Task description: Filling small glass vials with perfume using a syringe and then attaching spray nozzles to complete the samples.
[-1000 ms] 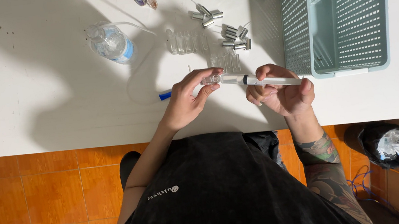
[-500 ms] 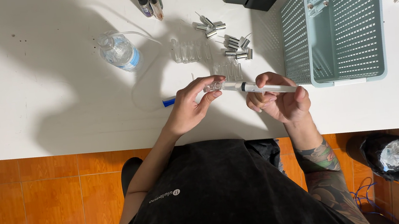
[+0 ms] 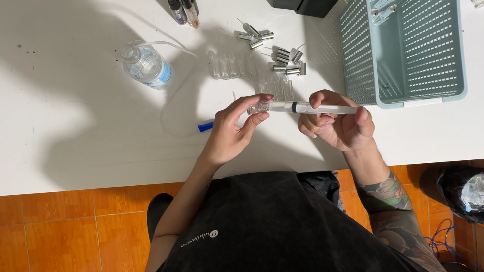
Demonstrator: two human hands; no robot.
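Syringe (image 3: 318,108) tip meets vial (image 3: 259,107) between fingers (image 3: 250,102)

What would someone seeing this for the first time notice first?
At the near edge of the white table, the right hand holds a clear plastic syringe level, its tip at a small clear glass vial pinched in the left hand. To the right stands a pale blue perforated plastic basket, and a clear plastic water bottle lies to the left.

1 head-worn camera looks steeply down, fairly near, onto the white table (image 3: 43,146).
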